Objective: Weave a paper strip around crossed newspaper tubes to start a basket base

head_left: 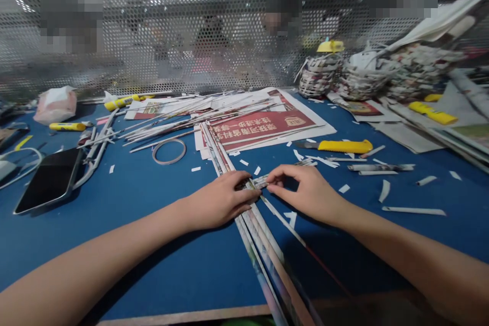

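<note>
Several long rolled newspaper tubes (pixel 263 244) lie side by side, running from the table's middle past its near edge. My left hand (pixel 225 196) is closed over them, with fingers and thumb gripping where a short woven crosspiece of paper tubes (pixel 262 181) sticks out to the right. My right hand (pixel 301 188) pinches the right side of that crosspiece between thumb and fingertips. A thin loose paper tube (pixel 301 239) slants from between the hands toward the near right. What lies under my left fingers is hidden.
A yellow utility knife (pixel 344 146) with its blade out lies beyond my right hand. Paper scraps (pixel 385 191) surround it. At left are a phone (pixel 49 178) and a tape ring (pixel 169 152). Newspaper (pixel 267 130) and woven baskets (pixel 320 76) stand before a perforated metal screen (pixel 160 51).
</note>
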`<state>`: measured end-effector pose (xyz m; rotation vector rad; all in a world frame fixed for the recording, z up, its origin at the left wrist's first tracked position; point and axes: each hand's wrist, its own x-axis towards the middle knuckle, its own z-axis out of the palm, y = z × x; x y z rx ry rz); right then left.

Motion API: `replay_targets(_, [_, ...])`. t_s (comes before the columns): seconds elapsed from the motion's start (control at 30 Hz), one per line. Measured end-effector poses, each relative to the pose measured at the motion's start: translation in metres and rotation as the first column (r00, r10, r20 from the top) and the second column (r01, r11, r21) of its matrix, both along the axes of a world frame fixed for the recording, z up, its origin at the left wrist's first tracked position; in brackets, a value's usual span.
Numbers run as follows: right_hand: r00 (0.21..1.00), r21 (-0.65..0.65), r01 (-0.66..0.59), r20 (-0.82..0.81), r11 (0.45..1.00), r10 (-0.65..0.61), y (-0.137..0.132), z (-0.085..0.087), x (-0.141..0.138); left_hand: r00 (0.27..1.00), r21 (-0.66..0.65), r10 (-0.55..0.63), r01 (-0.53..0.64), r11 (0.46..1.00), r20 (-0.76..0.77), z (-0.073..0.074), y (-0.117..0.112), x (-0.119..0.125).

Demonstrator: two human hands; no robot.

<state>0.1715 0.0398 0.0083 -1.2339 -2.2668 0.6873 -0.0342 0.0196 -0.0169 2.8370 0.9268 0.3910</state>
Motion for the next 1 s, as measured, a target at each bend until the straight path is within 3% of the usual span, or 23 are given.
replay_targets(0.2, [0.993, -0.211, 0.055, -0.092, 0.976, -0.076, -0.005, 0.000, 0.002, 0.999, 0.084, -0.034, 0.035, 0.996, -0.007, -0.003, -0.001, 0.003])
replay_targets(0.33, [0.989, -0.330, 0.055, -0.115, 0.942, -0.098, -0.004, -0.002, 0.006, 0.998, 0.073, -0.036, 0.039, 0.997, -0.044, -0.005, -0.001, 0.003])
replay_targets(0.63, [0.996, -0.354, 0.012, -0.076, 0.935, -0.041, -0.003, -0.007, 0.008, 0.997, 0.035, -0.074, 0.075, 0.997, -0.016, -0.004, 0.000, 0.002])
replay_targets(1.0, [0.994, -0.397, 0.015, -0.095, 0.918, -0.057, -0.013, -0.008, 0.010, 0.999, -0.048, 0.040, -0.041, 0.998, -0.017, 0.001, -0.004, 0.003])
